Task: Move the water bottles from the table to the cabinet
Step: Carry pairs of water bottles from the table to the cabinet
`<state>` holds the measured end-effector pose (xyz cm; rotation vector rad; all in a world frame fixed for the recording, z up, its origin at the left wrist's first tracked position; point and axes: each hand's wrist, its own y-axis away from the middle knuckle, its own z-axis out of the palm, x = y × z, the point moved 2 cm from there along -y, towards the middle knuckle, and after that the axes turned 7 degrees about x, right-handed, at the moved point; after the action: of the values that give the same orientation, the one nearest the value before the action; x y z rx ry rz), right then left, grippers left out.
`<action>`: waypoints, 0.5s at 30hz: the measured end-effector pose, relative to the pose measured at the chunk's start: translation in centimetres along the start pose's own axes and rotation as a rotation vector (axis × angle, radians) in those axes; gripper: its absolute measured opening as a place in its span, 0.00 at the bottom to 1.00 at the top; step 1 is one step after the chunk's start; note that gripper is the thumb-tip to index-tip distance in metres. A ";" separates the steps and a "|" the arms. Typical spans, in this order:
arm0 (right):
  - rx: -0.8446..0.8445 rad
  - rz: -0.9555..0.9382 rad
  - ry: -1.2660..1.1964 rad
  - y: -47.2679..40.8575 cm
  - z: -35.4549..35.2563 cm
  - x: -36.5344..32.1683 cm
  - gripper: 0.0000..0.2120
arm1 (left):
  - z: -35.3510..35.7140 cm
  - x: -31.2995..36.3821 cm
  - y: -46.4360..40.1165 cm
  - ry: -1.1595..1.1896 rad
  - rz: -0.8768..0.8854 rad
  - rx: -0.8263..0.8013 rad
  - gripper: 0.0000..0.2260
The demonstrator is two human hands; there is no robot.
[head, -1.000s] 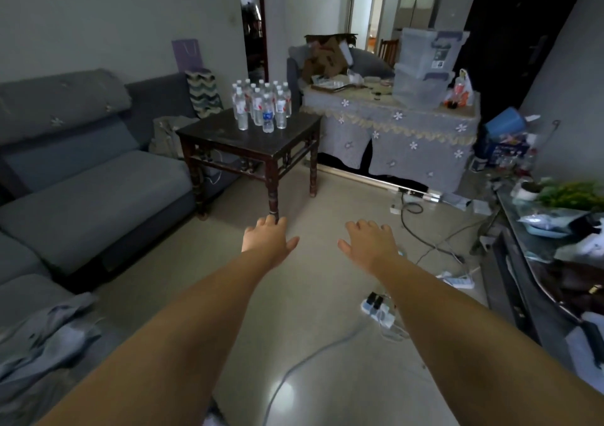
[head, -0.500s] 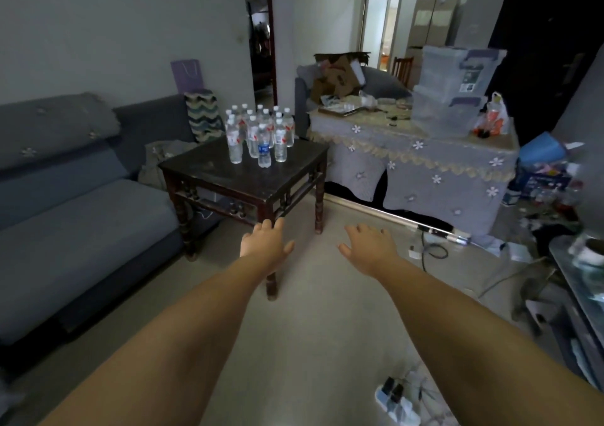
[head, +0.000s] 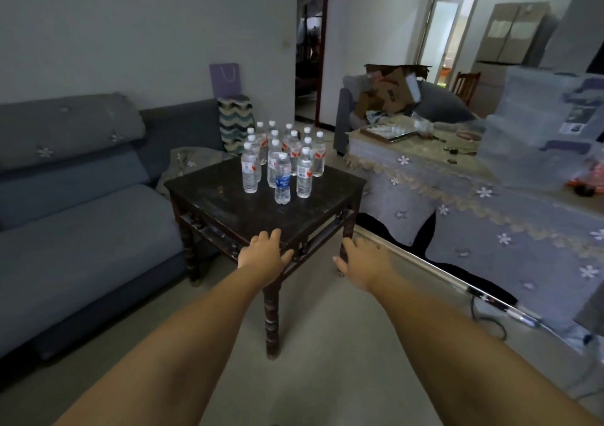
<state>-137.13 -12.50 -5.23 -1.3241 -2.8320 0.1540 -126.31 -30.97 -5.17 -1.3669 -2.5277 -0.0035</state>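
From the head camera, both bare arms reached forward into the room. The left hand point(head: 263, 255) was spread flat with relaxed fingers, holding nothing, and showed in front of the near corner of the dark wooden table point(head: 228, 197); whether it touched the wood could not be told. The right hand point(head: 362, 260) was likewise loose and empty, hanging beside the table's right front leg.

The water bottles point(head: 282, 161) stood upright in a tight cluster on the far half of the tabletop, well apart from both hands. The nearest one, with a blue label point(head: 282, 179), stood at the front of the group; the others carried pale or red-marked labels.

A grey sofa point(head: 81, 203) ran along the left wall, just beside the table. To the right stood a larger table under a flowered cloth point(head: 483, 216), with clear storage boxes point(head: 542, 121) on it.
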 end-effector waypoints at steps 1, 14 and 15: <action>0.003 -0.004 -0.005 -1.9 0.5 0.1 0.24 | 0.6 -0.2 -1.9 0.002 -0.007 0.001 0.28; -0.025 0.072 -0.032 -30.1 3.0 4.0 0.26 | 5.7 -3.1 -30.8 0.017 -0.080 -0.019 0.28; -0.044 0.073 -0.035 -31.9 3.7 4.7 0.26 | 6.8 -3.0 -32.6 0.026 -0.084 -0.031 0.28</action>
<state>-164.76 -29.59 -6.06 -1.4491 -2.8325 0.1177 -153.13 -50.68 -8.42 -1.2628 -2.5710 -0.0763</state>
